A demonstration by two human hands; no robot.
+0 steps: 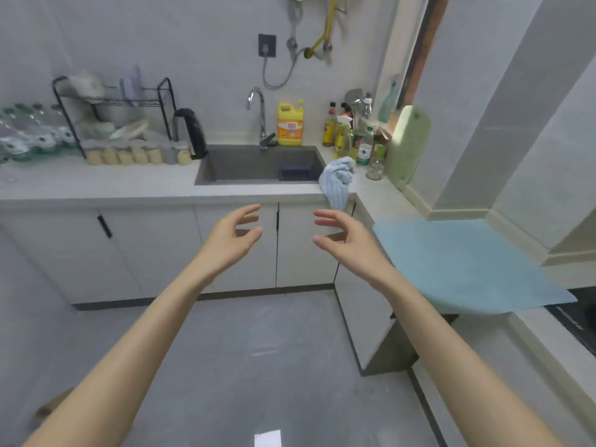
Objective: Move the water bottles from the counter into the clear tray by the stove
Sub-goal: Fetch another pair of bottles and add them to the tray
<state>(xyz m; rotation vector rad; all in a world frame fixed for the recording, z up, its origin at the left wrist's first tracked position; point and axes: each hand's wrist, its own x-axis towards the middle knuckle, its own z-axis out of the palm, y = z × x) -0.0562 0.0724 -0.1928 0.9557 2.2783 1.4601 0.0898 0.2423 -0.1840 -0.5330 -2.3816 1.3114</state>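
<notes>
So at this point both hands were empty. The left hand (233, 235) and right hand (342, 235) were held out in front at about the same height, palms facing each other, fingers loose and a bit spread, gripping nothing. My guess is that was just a ready pose before reaching, since neither hand was near anything on the surface (129, 179).

The water bottles (29, 137) were way off at the far left end of that surface, bunched tightly together just beside the black dish rack (113, 101) and well apart from both hands. They looked parked there as a stash, out of the way of the sink (258, 166). As far as I could tell they stood upright, long axis vertical, green caps up and labels facing out. The wide lens made them lean and it was blurry there, so I couldn't say whether they were loose or wrapped as a pack.

The stove (580, 314) only peeked in at the right edge, with a light blue mat (467, 262) lying flat on the surface next to it. Honestly I couldn't make out a clear tray there at all; it may have been out of view. Judging by that, nothing had been moved yet, and the bottles and the stove sat at opposite ends, so it'd be a carry across the whole corner.
</notes>
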